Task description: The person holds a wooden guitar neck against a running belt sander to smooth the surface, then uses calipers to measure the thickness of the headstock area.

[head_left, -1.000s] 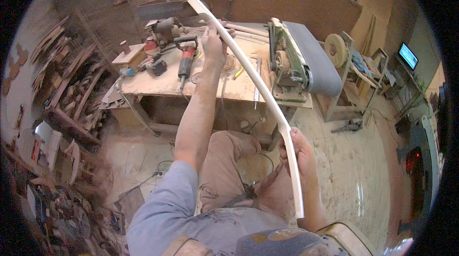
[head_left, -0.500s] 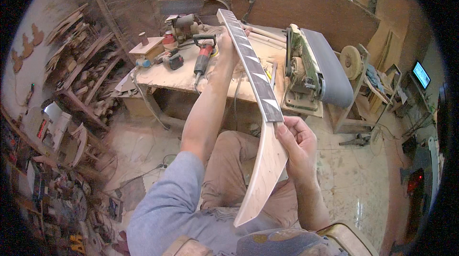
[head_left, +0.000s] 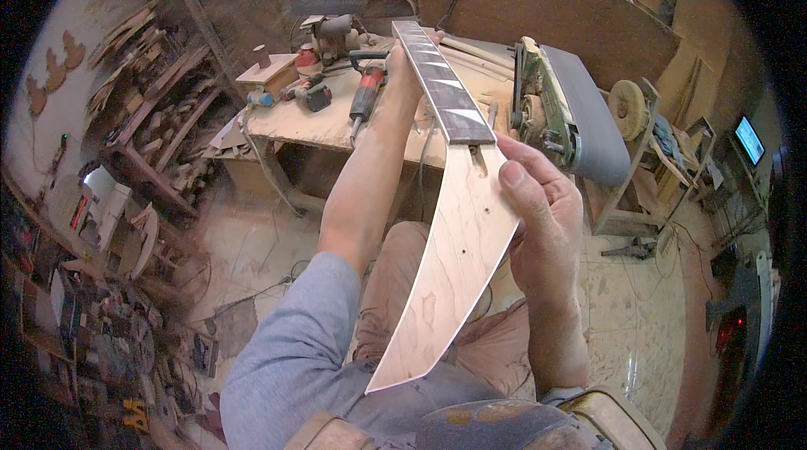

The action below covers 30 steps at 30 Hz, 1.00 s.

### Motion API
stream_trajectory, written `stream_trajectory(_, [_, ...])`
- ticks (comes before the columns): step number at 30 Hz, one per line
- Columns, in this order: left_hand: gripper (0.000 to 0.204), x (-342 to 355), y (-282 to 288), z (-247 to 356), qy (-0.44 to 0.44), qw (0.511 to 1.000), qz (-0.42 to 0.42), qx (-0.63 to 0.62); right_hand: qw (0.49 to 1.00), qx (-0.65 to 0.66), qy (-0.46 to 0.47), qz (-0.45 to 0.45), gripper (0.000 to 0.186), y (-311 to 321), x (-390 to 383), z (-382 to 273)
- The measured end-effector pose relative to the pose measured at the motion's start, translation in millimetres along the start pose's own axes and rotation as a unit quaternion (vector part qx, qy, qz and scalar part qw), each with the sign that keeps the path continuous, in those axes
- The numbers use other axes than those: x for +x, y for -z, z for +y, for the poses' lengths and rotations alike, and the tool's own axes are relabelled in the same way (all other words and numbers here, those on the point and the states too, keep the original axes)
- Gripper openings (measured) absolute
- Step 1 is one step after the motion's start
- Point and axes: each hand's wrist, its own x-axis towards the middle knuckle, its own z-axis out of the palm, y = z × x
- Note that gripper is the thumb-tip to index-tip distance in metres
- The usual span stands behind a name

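A guitar neck (head_left: 466,206) runs from upper centre to lower centre of the frame, its pale headstock (head_left: 445,282) nearest the worker. Keeping so long a piece steady likely calls for support at both ends and light pressure on its edges. The left hand (head_left: 403,68), partly hidden, wraps the far end; the right hand (head_left: 545,210), right of centre, pinches the headstock's right edge. A belt sander (head_left: 588,114) stands beyond, upper right.
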Motion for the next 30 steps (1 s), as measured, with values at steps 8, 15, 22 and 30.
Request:
stream_trajectory(8, [0.014, 1.7, 2.2, 1.4, 0.032, 0.994, -0.018, -0.103, 1.0, 0.015, 0.021, -0.005, 0.048, -3.4, 8.9, -8.1])
stream_trajectory(15, [0.018, -10.0, -14.8, 7.3, -0.005, 0.993, 0.002, 0.116, 0.999, 0.035, 0.031, -0.009, 0.049, -7.2, 14.4, -15.6])
stream_trajectory(22, [0.015, -10.7, -15.6, 6.4, -0.013, 1.0, -0.014, -0.001, 0.998, -0.009, 0.063, 0.009, 0.061, -11.1, 18.9, -19.6])
stream_trajectory(30, [0.014, 22.3, 7.9, -8.4, 0.045, 0.98, 0.002, -0.195, 0.999, 0.035, 0.033, -0.001, 0.047, -5.5, 18.9, -22.0])
